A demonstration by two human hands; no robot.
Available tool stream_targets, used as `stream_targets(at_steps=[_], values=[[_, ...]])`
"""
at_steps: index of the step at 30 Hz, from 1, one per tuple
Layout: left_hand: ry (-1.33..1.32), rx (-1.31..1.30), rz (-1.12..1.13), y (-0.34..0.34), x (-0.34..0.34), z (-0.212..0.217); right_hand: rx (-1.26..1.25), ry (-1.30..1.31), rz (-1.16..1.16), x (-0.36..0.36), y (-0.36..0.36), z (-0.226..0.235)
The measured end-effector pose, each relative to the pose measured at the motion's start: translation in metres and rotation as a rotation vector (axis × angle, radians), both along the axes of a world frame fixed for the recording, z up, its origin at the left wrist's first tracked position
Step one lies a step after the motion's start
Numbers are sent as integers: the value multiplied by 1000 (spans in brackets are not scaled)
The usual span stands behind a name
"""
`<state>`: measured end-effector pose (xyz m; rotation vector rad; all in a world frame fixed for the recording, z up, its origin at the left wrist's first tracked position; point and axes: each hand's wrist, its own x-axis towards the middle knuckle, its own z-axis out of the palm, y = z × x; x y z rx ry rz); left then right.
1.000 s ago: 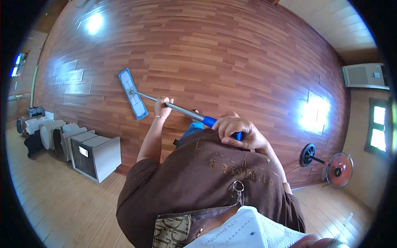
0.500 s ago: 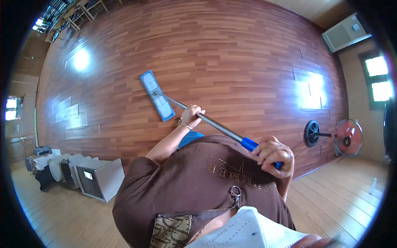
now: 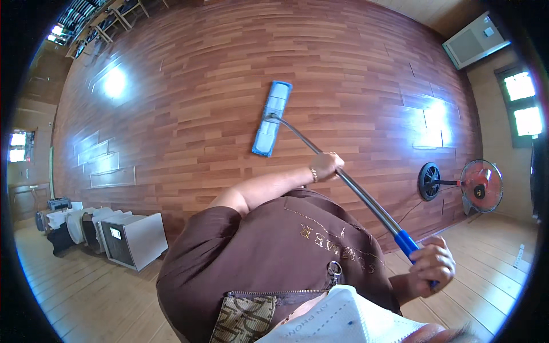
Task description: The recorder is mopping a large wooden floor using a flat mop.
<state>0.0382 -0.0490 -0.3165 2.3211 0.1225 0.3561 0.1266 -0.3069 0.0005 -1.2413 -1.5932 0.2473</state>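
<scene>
A flat mop (image 3: pixel 369 200) with a silver pole slants across in front of me. Its long blue and white head (image 3: pixel 278 103) lies on the brown wood-pattern floor (image 3: pixel 217 74), ahead and slightly left of my hands. Partway down the pole, my left hand (image 3: pixel 327 166) is closed around the metal, a bracelet on its wrist. My right hand (image 3: pixel 433 266) wraps the blue grip at the pole's upper end, out to my right. The grip's tip pokes out below those fingers.
A standing fan (image 3: pixel 481 186) with a round black base is at the right, its cord trailing over the floor. Box-shaped speakers or cabinets (image 3: pixel 134 240) line up at the left. Chairs (image 3: pixel 123 14) stand far left, and a white appliance (image 3: pixel 476 41) sits far right.
The mop head has slid to the right across the floor and turned more upright in view. Both my hands have shifted right with the pole, still gripping it.
</scene>
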Motion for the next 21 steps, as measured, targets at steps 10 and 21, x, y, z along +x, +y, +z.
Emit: stream_targets(at_steps=[10, 21], values=[[209, 44, -235, -71, -10, 40, 49, -486, 121, -16, -48, 59], [4, -12, 389, -60, -139, 46, 345, -176, 612, -45, 50, 38]])
